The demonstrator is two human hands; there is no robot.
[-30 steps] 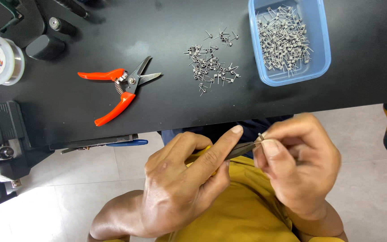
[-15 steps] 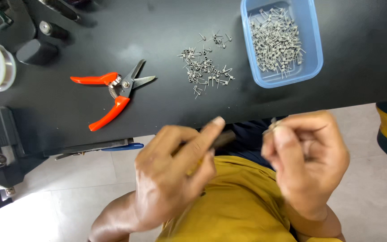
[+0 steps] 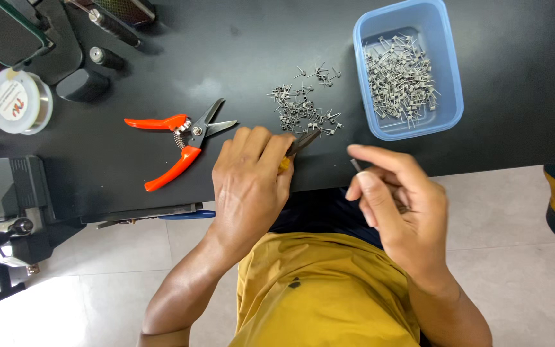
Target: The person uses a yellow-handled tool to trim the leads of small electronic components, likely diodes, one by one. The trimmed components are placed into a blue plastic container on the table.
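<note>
Spool: a reel of thin wire lying flat at the far left of the counter, well away from both hands, seemingly parked as stock
Cutters: orange-handled snips lying sprung open, just left of the left hand's grip, set down within easy reach rather than held
Left hand: clenched around a slim dark tool with a yellowish handle part showing at the fingers; palm down, heel resting near the counter edge, likely for steadiness
Tool tip: points up and right from the grip, ending right at the lower edge of the loose heap, as if to pick or nudge a piece
Loose coils: small grey wire pieces with short legs, scattered on bare counter just beyond the tool tip, spread thin so single ones can be singled out
Right hand: lifted off the counter edge, thumb and fingers pinched on a short thin grey rod; what else it grasps, if anything, I cannot tell
Blue tray: plastic tub above the right hand's grip, holding a dense pile of like grey pieces, kept apart from the loose heap
</note>
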